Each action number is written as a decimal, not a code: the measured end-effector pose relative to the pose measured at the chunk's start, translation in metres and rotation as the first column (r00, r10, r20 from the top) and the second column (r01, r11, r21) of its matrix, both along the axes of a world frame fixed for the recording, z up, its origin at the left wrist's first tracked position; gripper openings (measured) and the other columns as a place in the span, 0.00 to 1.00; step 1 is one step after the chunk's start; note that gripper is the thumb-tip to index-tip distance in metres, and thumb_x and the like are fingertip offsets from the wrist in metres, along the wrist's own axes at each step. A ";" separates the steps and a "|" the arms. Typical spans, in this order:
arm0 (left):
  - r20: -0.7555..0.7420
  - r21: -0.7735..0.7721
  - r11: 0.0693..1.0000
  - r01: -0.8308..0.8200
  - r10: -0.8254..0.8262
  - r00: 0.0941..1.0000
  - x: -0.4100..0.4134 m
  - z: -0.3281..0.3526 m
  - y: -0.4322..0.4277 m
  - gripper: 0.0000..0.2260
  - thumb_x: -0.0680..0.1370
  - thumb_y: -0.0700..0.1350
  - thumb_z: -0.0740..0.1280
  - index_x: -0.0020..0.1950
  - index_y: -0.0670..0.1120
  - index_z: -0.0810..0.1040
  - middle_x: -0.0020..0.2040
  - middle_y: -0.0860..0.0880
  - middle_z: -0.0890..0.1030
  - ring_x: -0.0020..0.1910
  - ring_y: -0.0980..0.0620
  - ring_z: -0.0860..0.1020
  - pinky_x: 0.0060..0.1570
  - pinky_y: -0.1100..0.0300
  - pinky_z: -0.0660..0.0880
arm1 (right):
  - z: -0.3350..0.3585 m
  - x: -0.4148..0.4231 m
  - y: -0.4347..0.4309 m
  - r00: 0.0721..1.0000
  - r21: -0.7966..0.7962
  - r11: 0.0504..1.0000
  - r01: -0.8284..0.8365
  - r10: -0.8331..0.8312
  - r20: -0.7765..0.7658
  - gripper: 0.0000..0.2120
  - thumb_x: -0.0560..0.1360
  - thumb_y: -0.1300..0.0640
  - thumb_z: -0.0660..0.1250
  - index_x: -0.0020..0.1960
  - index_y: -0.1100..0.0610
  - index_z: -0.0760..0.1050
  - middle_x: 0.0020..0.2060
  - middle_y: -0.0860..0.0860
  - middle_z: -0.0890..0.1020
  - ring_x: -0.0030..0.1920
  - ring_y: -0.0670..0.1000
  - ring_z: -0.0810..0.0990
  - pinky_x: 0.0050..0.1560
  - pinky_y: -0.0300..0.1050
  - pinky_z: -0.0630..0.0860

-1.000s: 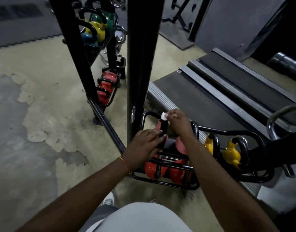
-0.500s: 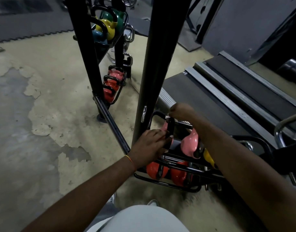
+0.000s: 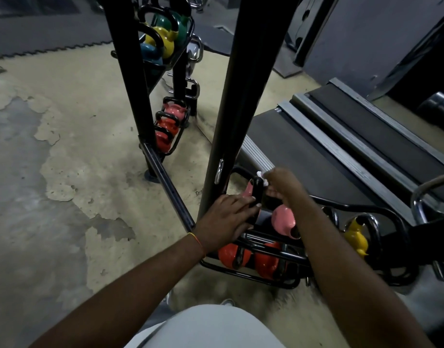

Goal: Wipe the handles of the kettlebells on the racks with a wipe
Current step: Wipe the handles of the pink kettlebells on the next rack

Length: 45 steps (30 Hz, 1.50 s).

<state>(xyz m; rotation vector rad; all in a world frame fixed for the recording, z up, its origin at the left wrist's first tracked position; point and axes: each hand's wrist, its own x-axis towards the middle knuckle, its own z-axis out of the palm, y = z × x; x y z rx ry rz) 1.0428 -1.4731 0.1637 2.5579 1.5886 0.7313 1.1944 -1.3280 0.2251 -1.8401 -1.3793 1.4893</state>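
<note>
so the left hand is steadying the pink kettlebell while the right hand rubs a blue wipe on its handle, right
Not quite: the wipe is white, not blue, as the head view shows. The rest holds: the left hand steadies the pink kettlebell while the right hand rubs the wipe on its black handle.

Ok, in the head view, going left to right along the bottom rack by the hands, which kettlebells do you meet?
Orange kettlebell → second orange kettlebell, both on the lowest tier → pink kettlebell just above, under the right hand → yellow kettlebell farthest right.
</note>
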 end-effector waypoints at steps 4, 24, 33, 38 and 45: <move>-0.020 0.017 1.000 -0.004 0.004 1.000 0.000 0.000 -0.001 0.23 0.78 0.54 0.66 0.72 0.50 0.70 0.70 0.48 0.71 0.64 0.50 0.71 0.60 0.52 0.71 | -0.009 0.007 -0.036 0.844 -0.313 0.934 0.175 -0.305 -0.440 0.09 0.80 0.61 0.63 0.43 0.57 0.79 0.34 0.52 0.81 0.30 0.47 0.80 0.35 0.39 0.78; -0.089 0.007 0.999 -0.039 0.040 0.995 0.005 -0.002 -0.008 0.27 0.78 0.51 0.65 0.76 0.50 0.64 0.74 0.48 0.67 0.63 0.45 0.70 0.55 0.50 0.73 | 0.053 -0.053 0.018 -0.084 -0.257 0.193 -0.947 0.624 0.777 0.08 0.73 0.53 0.70 0.44 0.58 0.82 0.41 0.55 0.84 0.41 0.55 0.82 0.44 0.45 0.79; -0.084 0.006 0.998 -0.057 0.057 0.995 0.007 0.005 -0.009 0.26 0.77 0.51 0.66 0.75 0.50 0.67 0.73 0.50 0.68 0.65 0.46 0.69 0.55 0.52 0.71 | 0.059 -0.053 0.026 -0.056 -0.302 0.272 -0.914 0.653 0.755 0.15 0.79 0.51 0.65 0.60 0.58 0.81 0.56 0.54 0.82 0.56 0.54 0.79 0.48 0.40 0.70; -0.067 -0.017 0.998 -0.065 0.064 0.996 0.008 0.003 -0.008 0.25 0.78 0.48 0.64 0.75 0.50 0.65 0.73 0.51 0.68 0.67 0.47 0.67 0.58 0.53 0.70 | 0.026 -0.017 0.024 0.420 0.061 0.553 -0.831 0.552 0.720 0.10 0.79 0.52 0.67 0.54 0.56 0.83 0.50 0.57 0.83 0.50 0.56 0.81 0.45 0.41 0.68; -0.076 -0.054 0.998 -0.028 0.024 0.997 0.007 -0.002 -0.009 0.31 0.74 0.45 0.65 0.77 0.49 0.63 0.76 0.49 0.65 0.68 0.48 0.64 0.66 0.52 0.68 | -0.018 0.001 -0.029 0.994 0.204 0.974 0.096 -0.083 -0.070 0.11 0.76 0.50 0.70 0.37 0.53 0.78 0.29 0.46 0.79 0.30 0.46 0.77 0.34 0.41 0.73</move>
